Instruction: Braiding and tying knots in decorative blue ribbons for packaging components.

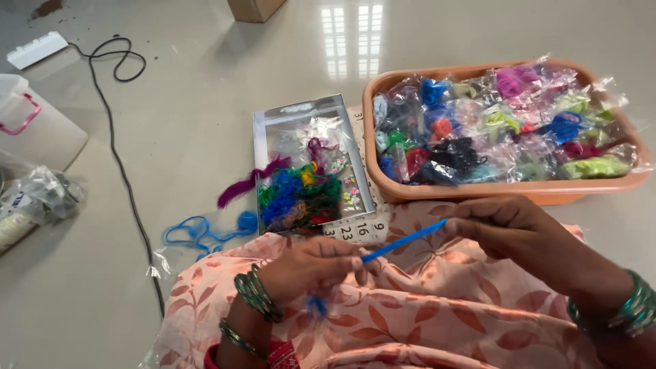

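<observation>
Left hand point(316, 265), right hand point(502, 222) pinch blue yarn strand point(404, 240) taut, diagonal.

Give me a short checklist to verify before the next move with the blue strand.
1. Left hand grips one end of the strand: ok.
2. Right hand grips the other end: ok.
3. Strand taut between hands: ok.
4. Strand free of the loose blue yarn on the floor: ok.
5. Tub of bagged yarn close to the right hand: ok.
6. Frayed tuft under the left hand tidy: cannot tell.
</observation>
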